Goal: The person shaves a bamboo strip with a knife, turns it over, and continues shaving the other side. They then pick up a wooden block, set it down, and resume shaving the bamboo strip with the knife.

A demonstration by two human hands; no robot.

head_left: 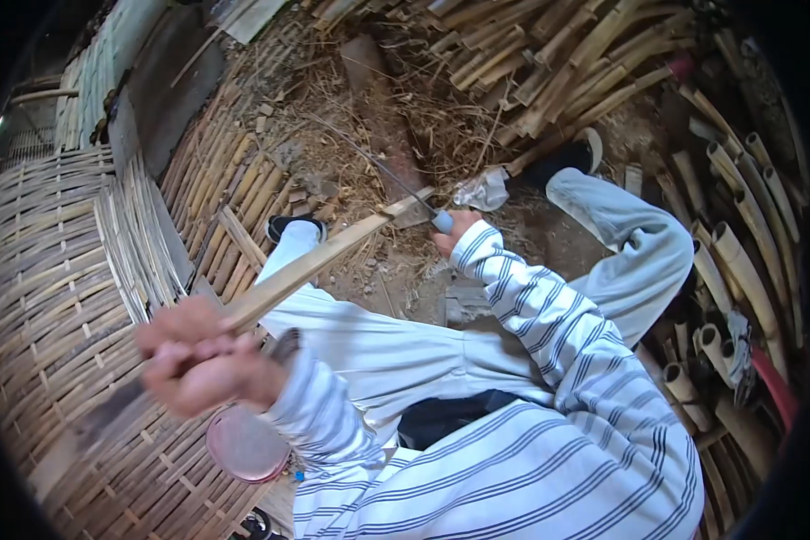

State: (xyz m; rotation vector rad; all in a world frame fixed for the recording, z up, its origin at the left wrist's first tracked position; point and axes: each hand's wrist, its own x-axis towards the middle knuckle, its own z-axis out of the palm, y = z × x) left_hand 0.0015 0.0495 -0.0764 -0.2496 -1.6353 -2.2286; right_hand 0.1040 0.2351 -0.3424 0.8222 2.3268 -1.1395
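My left hand [211,364], a little blurred, is wrapped round a long split bamboo piece [319,259]. The piece slants up and away across my lap, its far end in front of my right hand. Beyond the fist, its near end is smeared over the woven matting. Closed on the grey handle of a long, thin-bladed knife [391,173], my right hand [454,231] is out between my knees. The dark blade points up and left, and in this view the bamboo's far end overlaps it near the handle.
Woven bamboo matting [45,297] spreads along the left, with a round reddish-rimmed lid or dish [247,443] by my hip. Bamboo poles [738,261] crowd the right side. Ahead lie a flat brown block [378,108], shavings and a crumpled clear plastic bag [482,191].
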